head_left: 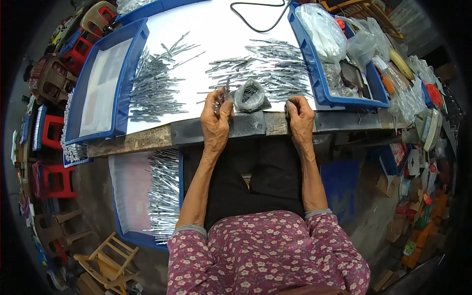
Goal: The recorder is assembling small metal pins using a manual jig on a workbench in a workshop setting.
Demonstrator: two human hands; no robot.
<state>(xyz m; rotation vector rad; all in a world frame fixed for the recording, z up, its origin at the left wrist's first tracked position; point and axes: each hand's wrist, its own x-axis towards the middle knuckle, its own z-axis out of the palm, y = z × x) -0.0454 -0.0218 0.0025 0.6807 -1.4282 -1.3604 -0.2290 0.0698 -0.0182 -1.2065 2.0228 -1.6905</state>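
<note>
Upper centre: the left hand (217, 114) has its fingers closed on small metal parts (221, 100). The right hand (300, 117) shows fingers pinched together; contents cannot be determined. Between them, an open plastic bag (248, 102) rests on the desk (140, 141).

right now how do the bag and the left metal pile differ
The bag is compact; the left metal pile spreads wider. The bag's see-through plastic gathers its contents together; the left metal pile lies loose. Both rest on the table.
</note>
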